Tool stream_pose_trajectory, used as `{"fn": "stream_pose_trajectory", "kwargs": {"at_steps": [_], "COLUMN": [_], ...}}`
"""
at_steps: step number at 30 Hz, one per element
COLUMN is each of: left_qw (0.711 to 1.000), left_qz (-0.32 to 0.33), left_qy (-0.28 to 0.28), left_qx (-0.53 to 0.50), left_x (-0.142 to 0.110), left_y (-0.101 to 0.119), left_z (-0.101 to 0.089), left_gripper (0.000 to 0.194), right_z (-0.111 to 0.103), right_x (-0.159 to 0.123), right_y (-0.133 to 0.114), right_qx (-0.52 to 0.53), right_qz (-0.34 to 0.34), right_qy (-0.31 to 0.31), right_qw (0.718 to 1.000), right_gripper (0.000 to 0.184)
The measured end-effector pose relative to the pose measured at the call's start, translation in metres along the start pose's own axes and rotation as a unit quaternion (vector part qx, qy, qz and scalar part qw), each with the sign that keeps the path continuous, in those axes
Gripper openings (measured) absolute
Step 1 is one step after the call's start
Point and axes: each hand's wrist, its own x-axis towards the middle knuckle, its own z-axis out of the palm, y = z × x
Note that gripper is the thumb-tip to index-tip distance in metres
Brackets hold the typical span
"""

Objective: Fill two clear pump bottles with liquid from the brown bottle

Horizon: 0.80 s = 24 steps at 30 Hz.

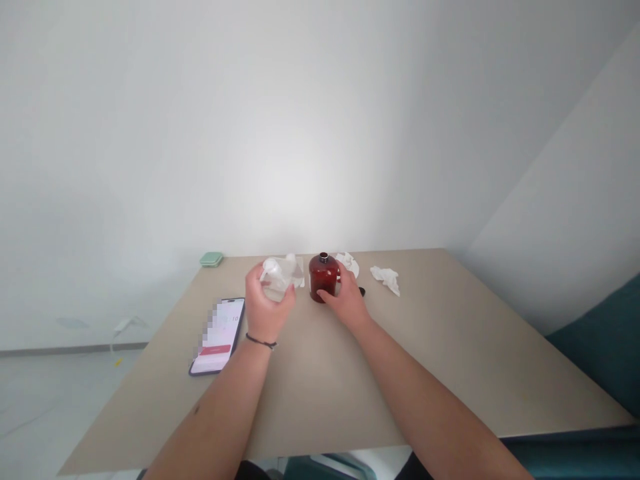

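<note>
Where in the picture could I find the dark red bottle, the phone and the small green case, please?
Dark red bottle [323, 274]: head view, on the front of its body.
Phone [223, 335]: head view, on the lit screen.
Small green case [211, 259]: head view, on its top.

A plain pale wall [300, 133] fills the upper part of the frame, brightest in a soft glow near the centre and greyer toward the upper left; at the right it meets a second pale wall [575, 220] along a slanting line. A beige table [320, 400] spreads across the lower half, its far edge close to the wall; at lower left a grey skirting strip [65, 350] borders a pale, faintly veined floor [50, 413]; dark teal furniture [600, 333] shows at the right edge.
</note>
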Motion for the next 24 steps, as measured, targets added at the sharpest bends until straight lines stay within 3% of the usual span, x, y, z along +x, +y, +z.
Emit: {"fn": "stream_pose_trajectory", "kwargs": {"at_steps": [5,8,11,14,17,24], "left_qw": [0.987,0.954,0.912,0.876,0.855,0.828], "left_qz": [-0.024,-0.061,-0.114,-0.175,-0.175,-0.117], "left_qy": [-0.124,-0.226,-0.300,-0.335,-0.362,-0.427], "left_qx": [-0.099,-0.185,-0.256,-0.300,-0.327,-0.345], "left_x": [-0.013,-0.016,-0.015,-0.012,-0.012,-0.015], "left_y": [-0.001,-0.012,-0.023,-0.030,-0.035,-0.033], "left_z": [0.007,0.015,0.021,0.026,0.029,0.028], "left_gripper": [0.059,0.055,0.054,0.055,0.051,0.048], "right_z": [0.001,-0.005,-0.015,-0.022,-0.021,-0.005], "right_x": [0.006,0.002,-0.007,-0.016,-0.021,-0.022], "right_y": [-0.005,-0.010,-0.015,-0.021,-0.027,-0.033], "right_qx": [-0.083,-0.032,0.030,0.078,0.111,0.147], "right_qz": [0.006,-0.014,-0.031,-0.072,-0.110,0.014], "right_qy": [0.013,0.051,0.084,0.050,-0.023,-0.040], "right_qw": [0.996,0.998,0.995,0.993,0.987,0.988], "right_gripper": [0.087,0.083,0.064,0.040,0.029,0.037]}}
